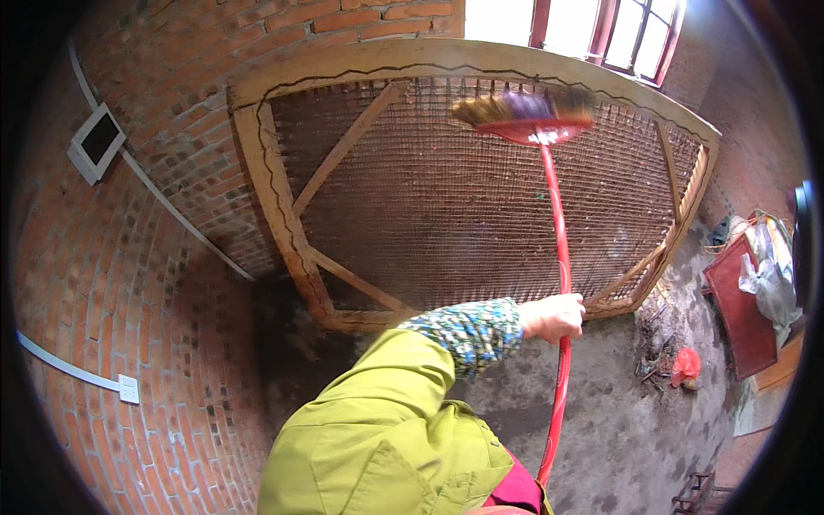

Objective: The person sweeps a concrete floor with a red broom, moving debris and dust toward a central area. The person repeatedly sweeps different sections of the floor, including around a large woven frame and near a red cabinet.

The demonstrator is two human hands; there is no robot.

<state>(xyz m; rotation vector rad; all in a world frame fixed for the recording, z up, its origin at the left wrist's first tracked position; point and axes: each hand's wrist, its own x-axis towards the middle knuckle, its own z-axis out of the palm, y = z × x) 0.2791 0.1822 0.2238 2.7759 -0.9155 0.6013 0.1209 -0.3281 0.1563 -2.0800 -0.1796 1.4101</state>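
My left hand (555, 318) grips the red handle (559, 232) of a broom partway along its length. The sleeve above that hand is green, with a patterned cuff cover. At the handle's upper end, the red broom head (534, 131) carries brown and purple bristles (524, 106), blurred, in front of the top part of a wooden bed frame (277, 212). Woven cord webbing (418, 193) fills the frame, with wooden braces across its corners. The frame stands tilted near the brick wall. My right hand is out of view; the handle's lower end runs down beside my body.
A brick wall (161, 257) with a white box (96, 143) and a socket (129, 389) rises at left. A window (605, 32) is above the frame. Debris and a red plastic bag (685, 367) lie on the floor at right, near a dark red board (740, 309) and plastic bags (772, 283).
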